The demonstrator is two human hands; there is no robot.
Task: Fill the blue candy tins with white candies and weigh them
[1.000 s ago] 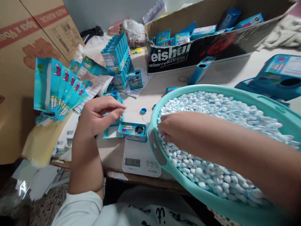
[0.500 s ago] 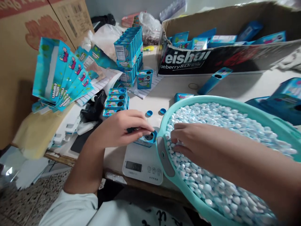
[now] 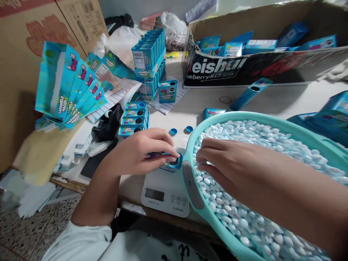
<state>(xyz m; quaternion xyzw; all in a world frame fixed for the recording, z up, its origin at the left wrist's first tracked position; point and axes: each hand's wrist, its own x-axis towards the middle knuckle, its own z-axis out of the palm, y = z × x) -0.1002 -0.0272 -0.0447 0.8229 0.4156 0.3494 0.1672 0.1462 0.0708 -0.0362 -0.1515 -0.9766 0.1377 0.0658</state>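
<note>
My left hand (image 3: 148, 150) is over a small blue candy box (image 3: 175, 165), which lies on a white digital scale (image 3: 165, 194). Its thumb and fingers pinch together at the round hole in the box's end; whatever is between them is too small to make out. My right hand (image 3: 217, 156) is inside the turquoise tub (image 3: 217, 224), at its left side. Its fingers are curled down against the blue-and-white candies (image 3: 244, 217), and the fingertips are partly hidden. Two small blue caps (image 3: 173, 131) lie on the table behind the scale.
Several small boxes (image 3: 133, 121) stand in a row left of the scale, with stacked boxes (image 3: 148, 54) behind. A black cardboard carton (image 3: 217, 70) at the back holds more boxes. Fanned display trays (image 3: 67, 87) and a black tape dispenser (image 3: 107, 125) are at the left.
My left fingertips have shifted slightly and now pinch right over the hole. My right hand stays among the candies at the tub's left side, with little movement.
</note>
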